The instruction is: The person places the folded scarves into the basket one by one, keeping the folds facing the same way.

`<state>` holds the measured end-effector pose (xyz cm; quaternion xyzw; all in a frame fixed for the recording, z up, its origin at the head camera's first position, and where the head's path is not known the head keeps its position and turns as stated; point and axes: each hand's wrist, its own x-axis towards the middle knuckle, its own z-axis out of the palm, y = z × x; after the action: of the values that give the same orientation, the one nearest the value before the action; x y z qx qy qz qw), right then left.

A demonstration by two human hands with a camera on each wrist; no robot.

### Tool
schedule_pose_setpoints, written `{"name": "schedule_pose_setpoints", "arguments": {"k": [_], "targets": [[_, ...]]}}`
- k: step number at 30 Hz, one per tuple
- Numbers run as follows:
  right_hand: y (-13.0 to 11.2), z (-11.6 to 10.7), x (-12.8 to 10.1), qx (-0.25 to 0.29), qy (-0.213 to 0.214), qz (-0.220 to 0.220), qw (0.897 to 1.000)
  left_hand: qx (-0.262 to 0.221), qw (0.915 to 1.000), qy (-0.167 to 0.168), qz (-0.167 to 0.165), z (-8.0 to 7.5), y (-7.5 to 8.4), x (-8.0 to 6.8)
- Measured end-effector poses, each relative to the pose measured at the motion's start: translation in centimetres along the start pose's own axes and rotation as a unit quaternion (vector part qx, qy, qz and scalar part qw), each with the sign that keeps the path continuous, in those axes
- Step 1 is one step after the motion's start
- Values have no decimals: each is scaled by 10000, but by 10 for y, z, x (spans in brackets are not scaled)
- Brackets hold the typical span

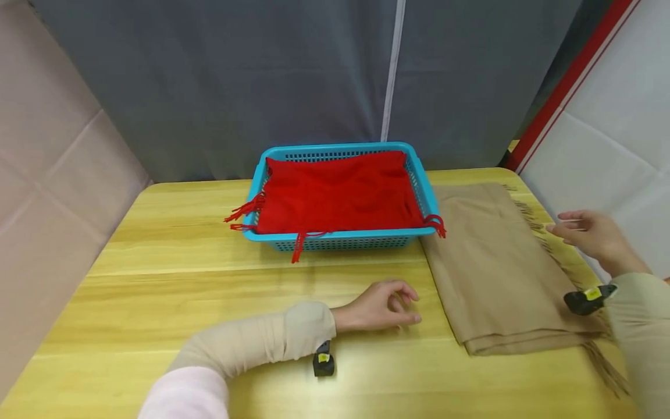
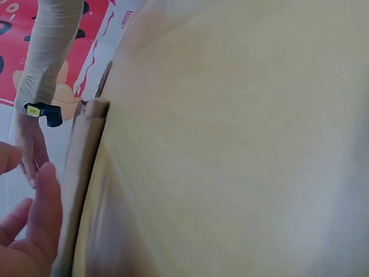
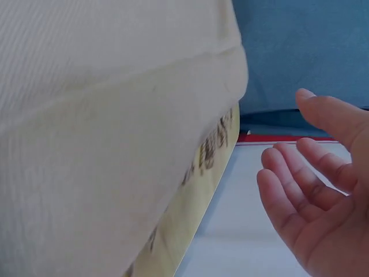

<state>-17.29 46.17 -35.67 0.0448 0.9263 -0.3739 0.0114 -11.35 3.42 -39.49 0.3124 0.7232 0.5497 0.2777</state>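
A tan fringed scarf (image 1: 487, 267), folded into a layered rectangle, lies on the right part of the table. Over the wood just left of it, my left hand (image 1: 382, 305) has loosely bent fingers and holds nothing. Beyond the scarf's fringed right side, near the table's right edge, my right hand (image 1: 594, 235) is raised with nothing in it. Its relaxed fingers (image 3: 288, 184) show in the right wrist view, apart from the cloth. Behind the left hand, a red fringed scarf (image 1: 340, 195) fills a blue plastic basket (image 1: 345, 234), some tassels hanging over the rim.
The wooden table (image 1: 173, 262) ends at a grey curtain (image 1: 235, 87) behind the basket. A pale panel (image 1: 57, 151) stands at the left. At the right rises a white panel (image 1: 617, 139) with a red border. The basket's right end adjoins the tan scarf.
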Motion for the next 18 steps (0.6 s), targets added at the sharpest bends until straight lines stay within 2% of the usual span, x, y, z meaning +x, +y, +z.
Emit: {"name": "schedule_pose_setpoints", "arguments": {"k": [4,7,10,18], "targets": [[-13,1,-11,-455,-249,-58,9986,-887,9928,-226,-776,6,-1,1],[-13,2,-15,-777,-279,-31,9966,-1403,9827,-363,-1149,9,0,2],[-9,3,-17,-993,-349,-1,9944,-1735,9745,-480,-1339,12,1,3],[4,12,-16,-1051,-1056,333,9883,-2138,9613,-678,-1602,16,7,11]]}}
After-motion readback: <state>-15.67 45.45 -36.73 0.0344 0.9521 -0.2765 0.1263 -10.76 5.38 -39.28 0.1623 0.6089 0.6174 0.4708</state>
